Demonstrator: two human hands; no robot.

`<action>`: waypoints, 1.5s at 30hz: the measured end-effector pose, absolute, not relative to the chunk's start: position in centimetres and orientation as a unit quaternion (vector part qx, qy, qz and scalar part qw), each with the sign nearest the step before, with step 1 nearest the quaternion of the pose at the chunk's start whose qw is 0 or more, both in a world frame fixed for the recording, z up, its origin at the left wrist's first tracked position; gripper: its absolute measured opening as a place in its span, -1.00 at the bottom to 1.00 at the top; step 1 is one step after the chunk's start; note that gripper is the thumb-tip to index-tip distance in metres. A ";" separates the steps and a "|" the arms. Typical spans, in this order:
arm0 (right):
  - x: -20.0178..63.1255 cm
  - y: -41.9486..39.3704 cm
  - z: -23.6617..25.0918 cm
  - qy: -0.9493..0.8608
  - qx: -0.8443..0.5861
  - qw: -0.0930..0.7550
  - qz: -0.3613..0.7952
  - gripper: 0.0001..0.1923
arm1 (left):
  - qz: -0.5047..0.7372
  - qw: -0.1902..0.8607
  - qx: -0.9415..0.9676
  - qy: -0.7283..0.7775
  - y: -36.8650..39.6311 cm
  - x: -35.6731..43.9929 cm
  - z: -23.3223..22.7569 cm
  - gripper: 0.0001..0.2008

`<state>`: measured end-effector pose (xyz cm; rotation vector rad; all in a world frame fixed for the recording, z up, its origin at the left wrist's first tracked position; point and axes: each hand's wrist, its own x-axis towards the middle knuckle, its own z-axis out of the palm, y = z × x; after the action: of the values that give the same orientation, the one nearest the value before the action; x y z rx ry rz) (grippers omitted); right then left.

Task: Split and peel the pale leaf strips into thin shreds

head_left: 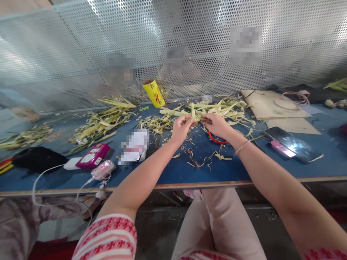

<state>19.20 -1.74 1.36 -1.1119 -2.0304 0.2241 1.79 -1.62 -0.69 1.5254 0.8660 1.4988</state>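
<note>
Green leaf strip [195, 116] sits pinched between left hand [181, 129] and right hand [218, 124] above the bench [173, 169]; keeping it taut and the grips close should steady the work.

Left hand [181, 128] and right hand [218, 124]: both pinch one pale green leaf strip [195, 116] above the blue desk [176, 169]. Red ring [215, 139]: flat beneath the right hand. Yellow roll [153, 93]: tilted against the perforated screen [81, 54]. Phone [294, 143]: right. Leaf heap [100, 122]: left.
</note>
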 end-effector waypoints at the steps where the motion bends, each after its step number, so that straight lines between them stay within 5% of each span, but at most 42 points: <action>1: 19.2 -1.8 1.5 -0.804 -0.446 0.380 0.103 -0.87 | 0.594 0.407 0.603 0.344 -1.6 1.8 -0.6 -0.76; 11: 18.5 -3.5 2.9 -0.724 -0.434 0.489 0.220 -0.95 | 0.565 0.333 0.649 0.386 -2.1 1.9 -0.4 -0.88; 20: 18.3 -3.4 2.2 -0.792 -0.353 0.480 0.134 -0.87 | 0.510 0.238 0.740 0.369 -3.4 2.4 0.3 -0.98; 35: 18.4 -3.0 1.4 -0.806 -0.361 0.469 0.026 -0.82 | 0.544 0.391 0.658 0.343 -3.2 2.7 -0.4 -0.76; 45: 17.8 -4.1 1.6 -0.849 -0.361 0.382 -0.057 -0.68 | 0.551 0.373 0.658 0.354 -3.1 2.6 -0.3 -0.70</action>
<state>17.78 -4.06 1.59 -0.9220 -2.1659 -0.1448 2.57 -3.14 -0.28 1.6846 0.9072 1.4110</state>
